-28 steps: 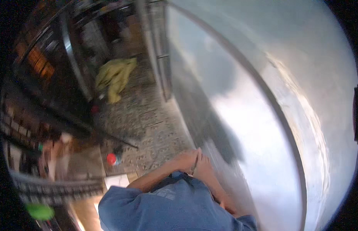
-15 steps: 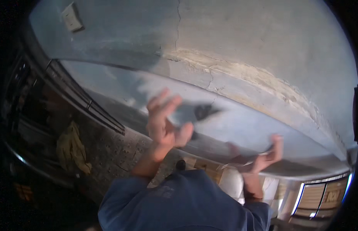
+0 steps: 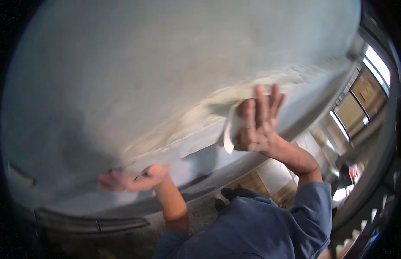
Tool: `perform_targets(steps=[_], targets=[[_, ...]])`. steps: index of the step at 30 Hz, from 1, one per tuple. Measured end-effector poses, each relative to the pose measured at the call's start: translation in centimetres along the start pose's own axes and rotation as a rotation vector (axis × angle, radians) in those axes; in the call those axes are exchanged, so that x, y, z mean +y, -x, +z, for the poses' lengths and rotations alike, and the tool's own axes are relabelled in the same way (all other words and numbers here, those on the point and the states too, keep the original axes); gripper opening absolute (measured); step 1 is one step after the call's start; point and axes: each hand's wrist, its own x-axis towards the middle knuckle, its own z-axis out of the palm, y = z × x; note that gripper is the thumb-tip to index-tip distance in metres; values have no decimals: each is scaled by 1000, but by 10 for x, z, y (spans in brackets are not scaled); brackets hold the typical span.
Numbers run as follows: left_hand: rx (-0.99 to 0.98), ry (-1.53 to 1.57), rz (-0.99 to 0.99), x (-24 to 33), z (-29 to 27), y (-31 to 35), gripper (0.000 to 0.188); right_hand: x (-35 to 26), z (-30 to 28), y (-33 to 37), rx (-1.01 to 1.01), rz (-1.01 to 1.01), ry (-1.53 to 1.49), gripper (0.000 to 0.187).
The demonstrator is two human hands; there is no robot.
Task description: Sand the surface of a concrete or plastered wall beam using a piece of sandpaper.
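My right hand [image 3: 263, 125] is raised at the patched wall, fingers pointing up and somewhat spread. Beside its thumb and palm curls a thin bent sheet [image 3: 229, 136] with a pale edge, held by that hand; its exact kind I cannot make out. A rough cream strip of plaster [image 3: 179, 125] runs across the grey-blue wall [image 3: 166, 60], behind and to the left of this hand. Lower left, my left hand [image 3: 133, 179] is near the wall, blurred by motion. Its fingers stretch leftward with the thumb apart, and no held thing shows in it.
A pale switch plate [image 3: 21, 175] is on the wall at far left. Below it runs a dark framed edge [image 3: 92, 224]. Tiled floor [image 3: 274, 177] lies by my dark footwear [image 3: 237, 194]. At right stands a window [image 3: 360, 97] with dark bars.
The view has swung to the right along the wall. My right hand has risen to the plaster strip with the sheet; my left hand has gone lower and turned its fingers leftward.
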Motion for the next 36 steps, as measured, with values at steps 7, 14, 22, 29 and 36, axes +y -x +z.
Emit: perform_targets(steps=[7,14,22,29,36], targets=[[140,95,-72,-2,23,-9,56,9,5,-2,-29,-66,7,71],[191,44,105,-10,17,-24,50,61,-25,22,-98,135,-30,83],[358,258,-418,95,45,22,59,197,-57,80,32,509,3,81],[399,370,-458,254,112,62,55,362,-92,152,257,831,-18,74],[457,499,-431,394,189,92,52,522,-116,222,472,946,-148,61]])
